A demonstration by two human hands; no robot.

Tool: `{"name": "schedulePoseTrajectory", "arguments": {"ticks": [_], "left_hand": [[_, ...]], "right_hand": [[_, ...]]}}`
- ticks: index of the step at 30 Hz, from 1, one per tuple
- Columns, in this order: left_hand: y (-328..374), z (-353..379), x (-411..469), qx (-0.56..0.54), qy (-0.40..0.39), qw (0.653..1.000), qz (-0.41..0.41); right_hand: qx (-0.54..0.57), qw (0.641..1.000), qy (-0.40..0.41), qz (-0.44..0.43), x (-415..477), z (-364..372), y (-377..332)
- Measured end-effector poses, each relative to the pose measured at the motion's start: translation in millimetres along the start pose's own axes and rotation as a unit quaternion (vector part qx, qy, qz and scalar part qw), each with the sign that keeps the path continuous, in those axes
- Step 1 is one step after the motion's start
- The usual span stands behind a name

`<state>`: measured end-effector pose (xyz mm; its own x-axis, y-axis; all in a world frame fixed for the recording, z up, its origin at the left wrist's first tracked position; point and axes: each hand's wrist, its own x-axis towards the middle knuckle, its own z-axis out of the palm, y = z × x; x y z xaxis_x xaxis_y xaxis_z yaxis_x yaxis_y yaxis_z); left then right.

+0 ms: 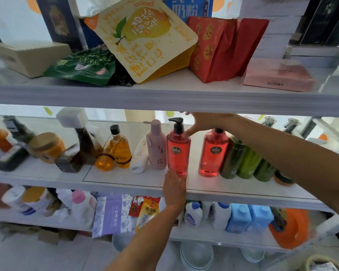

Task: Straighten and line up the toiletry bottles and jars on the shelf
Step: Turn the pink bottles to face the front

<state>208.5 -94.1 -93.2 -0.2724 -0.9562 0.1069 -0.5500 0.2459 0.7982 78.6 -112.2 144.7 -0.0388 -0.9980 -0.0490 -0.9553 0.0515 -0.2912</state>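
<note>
The red translucent plastic pump bottle with a black dispenser (178,153) already stands upright on the white middle shelf (125,184), so the placing looks nearly done. What seems left is squaring it into the row and letting go. The left hand (174,189) presses straight fingers against its base from below. The right hand (205,122), grip wide, touches its shoulder beside the pump. Just left of the grip stands a pink matte bottle (157,145), and to the right a twin red bottle (213,153).

My left hand (174,187) reaches up from below, fingers straight and together; my right hand (202,123) comes in from the right, forearm outstretched, fingers spread.
</note>
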Motion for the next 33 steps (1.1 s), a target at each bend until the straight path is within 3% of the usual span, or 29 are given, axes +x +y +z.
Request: {"name": "schedulePoseTrajectory", "arguments": {"ticks": [3,8,17,22,24,29,31,33], "left_hand": [[-6.0,-25.2,13.4,-0.078,0.037,0.992,-0.089],[-2.1,-38.7,26.0,-0.083,-0.03,0.995,-0.051],[20.3,-16.0,27.0,-0.074,-0.057,0.996,-0.006],[20.8,-9.0,24.0,-0.085,-0.061,0.994,-0.031],[19.5,-16.6,21.0,-0.084,-0.039,0.994,-0.059],[6.2,-46.6,25.3,-0.1,0.154,0.98,-0.071],[3.4,-60.9,38.6,-0.071,0.171,0.981,-0.063],[6.3,-74.5,52.4,-0.065,0.132,0.986,-0.078]], "right_hand": [[0.043,0.999,-0.012,-0.013,10.8,5.3,-14.9],[0.016,1.0,-0.013,-0.024,22.4,18.8,-22.9],[0.045,0.997,-0.062,-0.004,8.5,6.2,0.4],[0.056,0.995,-0.081,0.011,9.0,4.7,5.4],[0.021,0.998,-0.063,0.013,13.4,5.7,-1.2],[-0.005,1.0,0.01,-0.015,29.7,8.8,-43.3],[-0.025,0.999,0.013,-0.016,40.2,16.1,-61.7],[-0.021,1.0,-0.018,-0.007,53.4,29.8,-73.9]]}}
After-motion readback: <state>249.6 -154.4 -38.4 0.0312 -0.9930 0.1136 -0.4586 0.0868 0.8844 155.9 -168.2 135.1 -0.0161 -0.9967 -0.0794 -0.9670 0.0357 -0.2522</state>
